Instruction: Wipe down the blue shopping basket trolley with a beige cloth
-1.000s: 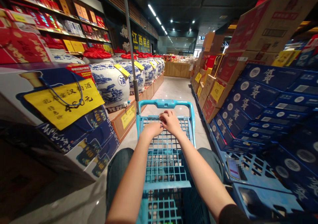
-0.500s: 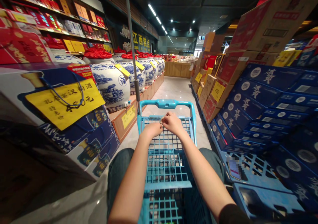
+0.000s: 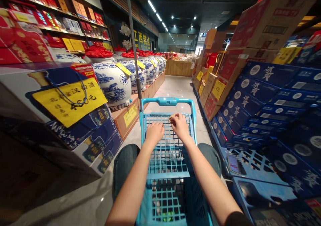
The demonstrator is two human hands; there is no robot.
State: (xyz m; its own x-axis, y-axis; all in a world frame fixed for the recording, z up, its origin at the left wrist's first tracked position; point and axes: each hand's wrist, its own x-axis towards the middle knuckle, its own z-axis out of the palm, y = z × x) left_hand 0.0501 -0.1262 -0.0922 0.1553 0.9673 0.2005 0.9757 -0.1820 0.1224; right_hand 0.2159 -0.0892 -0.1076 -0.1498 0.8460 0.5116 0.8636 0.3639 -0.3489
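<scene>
Small brown item [image 3: 171, 118] sits pinched between the thumb and fingertips of the right hand [image 3: 179, 127], above the far part of a light-blue mesh cart [image 3: 167, 175], a little right of its middle. The left hand [image 3: 154, 133] is over the same mesh, to the left and slightly nearer, apart from the right hand; its fingers curl downward out of sight, so I cannot tell whether it grips anything. Beyond both hands runs the cart's handle [image 3: 168, 101], a rounded blue bar that neither hand touches. Both forearms reach in from the near side, between knees in dark trousers [image 3: 125, 165] to the left and right of the cart.

Near on the left, dark gift boxes [image 3: 75, 134] carry a yellow price sign [image 3: 67, 101]; farther along stand blue-and-white jars [image 3: 110, 85] topped with red cloth [image 3: 99, 51]. On the right, blue cartons [image 3: 254, 89] are stacked on blue pallets [image 3: 265, 186], near taller brown cartons [image 3: 265, 28]. Far ahead, past pale floor [image 3: 173, 85], is a wooden counter [image 3: 179, 68].
</scene>
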